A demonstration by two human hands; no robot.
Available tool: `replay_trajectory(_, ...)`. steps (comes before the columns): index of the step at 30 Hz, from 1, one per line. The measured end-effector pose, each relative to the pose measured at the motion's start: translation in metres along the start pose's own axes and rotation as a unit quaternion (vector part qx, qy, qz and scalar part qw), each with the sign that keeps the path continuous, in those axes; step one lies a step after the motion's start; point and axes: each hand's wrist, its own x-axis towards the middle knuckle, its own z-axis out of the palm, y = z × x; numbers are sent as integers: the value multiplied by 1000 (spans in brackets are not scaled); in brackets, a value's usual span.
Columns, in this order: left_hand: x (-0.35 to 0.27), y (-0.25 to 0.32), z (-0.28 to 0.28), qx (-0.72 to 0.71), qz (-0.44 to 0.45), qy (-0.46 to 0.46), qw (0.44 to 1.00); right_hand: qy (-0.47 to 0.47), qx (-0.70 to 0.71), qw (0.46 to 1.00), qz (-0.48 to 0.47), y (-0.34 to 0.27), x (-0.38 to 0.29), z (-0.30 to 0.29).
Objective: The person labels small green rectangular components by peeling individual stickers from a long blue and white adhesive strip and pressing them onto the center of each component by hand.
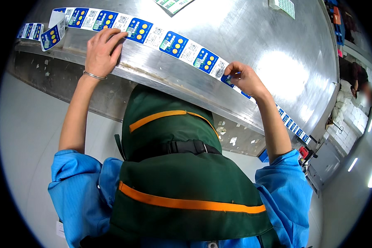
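A long strip of printed blue-and-white labels [173, 44] runs along the near edge of a metal table [204, 28]. My left hand [103, 51] rests at the strip's lower edge, thumb and index finger apart, fingertips touching a blue label. Farther right, my right hand [243, 79] has thumb and fingers pinched on the strip over a blue label. The strip's left end curls up and folds over at the table's edge, beside another short piece of labels [31, 31]. To the right, the strip continues past my right forearm to the table's far corner.
Two stacks of green-and-white printed sheets, one at the top middle [173, 4] and one at the upper right [283, 6], lie on the table. White boxes [348, 124] and a co-worker's dark-sleeved arm [356, 77] are at the far right. Paper scraps cling below the table edge.
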Motion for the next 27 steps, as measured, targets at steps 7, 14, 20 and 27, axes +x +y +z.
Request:
replay_trajectory(7, 0, -2, 1, 1, 14, 5, 1000, 0, -49, 998, -43, -9, 9, 12)
replay_trajectory(14, -1, -1, 1, 15, 20, 15, 1000, 38, -93, 991, -90, 0, 5, 18)
replay_trajectory(20, -3, -4, 4, 11, 5, 0, 1000, 50, -127, 980, -146, 2, 6, 22)
replay_trajectory(27, 0, 0, 0, 12, 10, 0, 1000, 88, -203, 949, -225, 17, 5, 32)
